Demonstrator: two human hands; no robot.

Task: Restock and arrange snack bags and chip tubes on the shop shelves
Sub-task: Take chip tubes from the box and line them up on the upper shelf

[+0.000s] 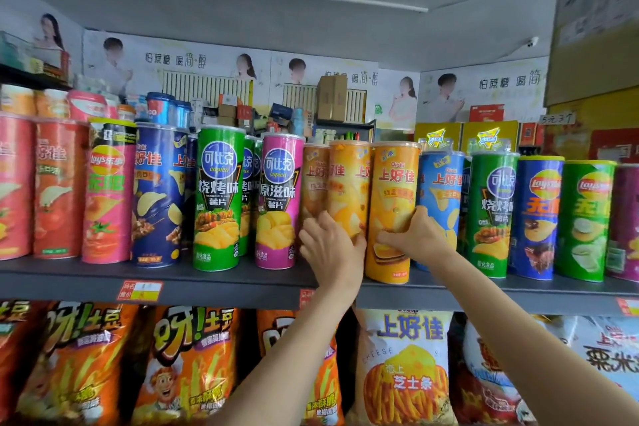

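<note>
On the upper shelf [221,278] we held two upright orange tubes side by side, left hand [330,245] curled around one [347,183], right hand [413,235] gripping the front one [392,204].

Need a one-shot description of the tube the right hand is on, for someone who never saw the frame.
Start at the dark upper shelf lined with upright chip tubes. Near its middle stands a cluster of orange-yellow tubes; both hands reach there. The target is the yellow-orange tube gripped by the right hand: the rightmost and frontmost of that cluster, standing beside a blue tube.
</note>
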